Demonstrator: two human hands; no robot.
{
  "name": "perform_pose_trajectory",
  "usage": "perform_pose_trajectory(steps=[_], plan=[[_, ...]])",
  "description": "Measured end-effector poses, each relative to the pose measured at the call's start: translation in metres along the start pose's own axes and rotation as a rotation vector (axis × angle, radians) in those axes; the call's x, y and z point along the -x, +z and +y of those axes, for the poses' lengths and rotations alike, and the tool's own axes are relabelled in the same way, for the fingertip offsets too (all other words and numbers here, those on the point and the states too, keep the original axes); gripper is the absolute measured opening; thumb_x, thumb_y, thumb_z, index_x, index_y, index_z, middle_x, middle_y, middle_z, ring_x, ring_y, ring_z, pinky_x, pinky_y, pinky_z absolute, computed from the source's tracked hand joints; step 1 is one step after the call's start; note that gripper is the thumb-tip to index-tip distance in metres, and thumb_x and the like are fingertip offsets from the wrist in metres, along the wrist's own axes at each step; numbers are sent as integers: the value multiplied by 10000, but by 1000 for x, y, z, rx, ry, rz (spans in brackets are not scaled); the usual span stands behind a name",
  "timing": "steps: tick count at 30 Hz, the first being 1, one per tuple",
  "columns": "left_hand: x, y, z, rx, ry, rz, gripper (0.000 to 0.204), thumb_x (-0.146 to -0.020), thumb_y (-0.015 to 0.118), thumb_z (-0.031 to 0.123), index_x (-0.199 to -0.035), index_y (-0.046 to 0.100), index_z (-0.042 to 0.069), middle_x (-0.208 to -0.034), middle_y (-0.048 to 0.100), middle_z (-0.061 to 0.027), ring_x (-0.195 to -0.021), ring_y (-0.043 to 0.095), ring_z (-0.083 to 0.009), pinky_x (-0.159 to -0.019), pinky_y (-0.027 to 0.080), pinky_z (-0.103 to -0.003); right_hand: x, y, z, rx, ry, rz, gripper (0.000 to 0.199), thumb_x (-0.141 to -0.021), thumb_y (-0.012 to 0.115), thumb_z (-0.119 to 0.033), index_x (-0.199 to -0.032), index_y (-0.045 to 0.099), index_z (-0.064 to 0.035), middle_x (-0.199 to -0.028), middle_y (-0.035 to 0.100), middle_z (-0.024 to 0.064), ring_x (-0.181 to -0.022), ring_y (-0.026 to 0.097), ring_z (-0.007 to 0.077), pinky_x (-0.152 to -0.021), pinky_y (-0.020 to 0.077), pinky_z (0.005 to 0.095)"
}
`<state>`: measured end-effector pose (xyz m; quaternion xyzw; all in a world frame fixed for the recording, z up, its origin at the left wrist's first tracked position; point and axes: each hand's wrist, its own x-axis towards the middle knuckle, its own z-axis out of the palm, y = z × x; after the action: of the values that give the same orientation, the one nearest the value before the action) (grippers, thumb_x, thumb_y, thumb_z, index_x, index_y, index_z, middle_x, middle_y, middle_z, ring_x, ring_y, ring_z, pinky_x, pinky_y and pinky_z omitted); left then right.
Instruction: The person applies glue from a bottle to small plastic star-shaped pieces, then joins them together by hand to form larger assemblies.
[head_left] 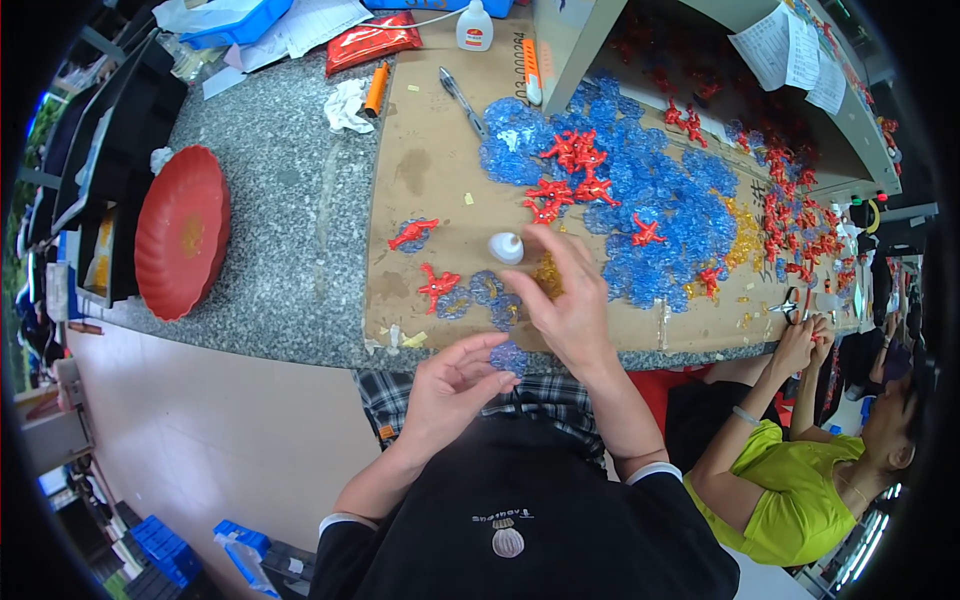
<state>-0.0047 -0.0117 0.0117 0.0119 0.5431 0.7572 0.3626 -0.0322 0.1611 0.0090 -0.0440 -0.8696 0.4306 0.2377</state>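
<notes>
Between the thumb and fingers of my left hand (pixel 450 393) is a clear blue disc-shaped plastic piece (pixel 509 361), held at the table's front edge. My right hand (pixel 568 305) is above the cardboard, thumb and index finger spread apart, beside a small white bottle (pixel 506 248). Nothing shows between those fingers. Small clear yellow pieces (pixel 547 274) lie partly hidden by this hand. Close by are several blue discs (pixel 487 288) and a red figure (pixel 438 287). Another red figure (pixel 412 235) lies on a blue disc farther left.
A heap of blue discs (pixel 640 180) and red figures (pixel 575 152) spreads to the right, near a grey shelf (pixel 570 60). A pen (pixel 462 100), orange lighter-like object (pixel 377 90) and white glue bottle (pixel 474 28) lie farther back. Left stands a red bowl (pixel 185 235). A co-worker (pixel 790 490) sits right.
</notes>
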Motion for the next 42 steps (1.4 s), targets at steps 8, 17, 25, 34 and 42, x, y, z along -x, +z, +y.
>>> perform_pose_trajectory(steps=[8,17,25,34,42], plan=[[-7,6,-10,49,-29,-42,362,-880,542,-26,-1236,474,-28,-1020,631,-113,-874,638,-147,-774,531,-246,38,-59,16,191,200,-74,191,-715,704,-28,-900,657,-19,-815,627,88,-750,600,216,-673,476,316],[-13,16,-9,53,-45,-23,353,-887,535,-18,-1235,479,-21,-1024,627,-122,-879,639,-160,-780,537,-262,42,-56,22,254,70,-45,153,-732,692,-32,-881,657,-22,-840,620,92,-719,595,215,-643,476,298],[-16,17,-12,74,-55,-17,345,-888,538,-9,-1229,490,-16,-1026,626,-123,-880,641,-171,-778,539,-263,54,-70,1,-171,398,-142,177,-778,615,41,-948,651,7,-856,627,74,-687,573,86,-584,439,199],[-17,18,-13,111,-90,-45,352,-883,558,7,-1228,495,-11,-1025,625,-122,-877,642,-173,-768,540,-260,54,-65,5,-72,288,-144,206,-829,542,60,-1003,642,16,-853,614,80,-731,587,102,-634,456,202],[-19,21,-12,112,-161,-142,342,-888,559,22,-1224,503,0,-1027,626,-106,-855,642,-166,-748,537,-252,56,-68,3,-250,365,-247,239,-837,529,52,-1051,629,18,-865,596,86,-727,579,125,-616,443,211]])
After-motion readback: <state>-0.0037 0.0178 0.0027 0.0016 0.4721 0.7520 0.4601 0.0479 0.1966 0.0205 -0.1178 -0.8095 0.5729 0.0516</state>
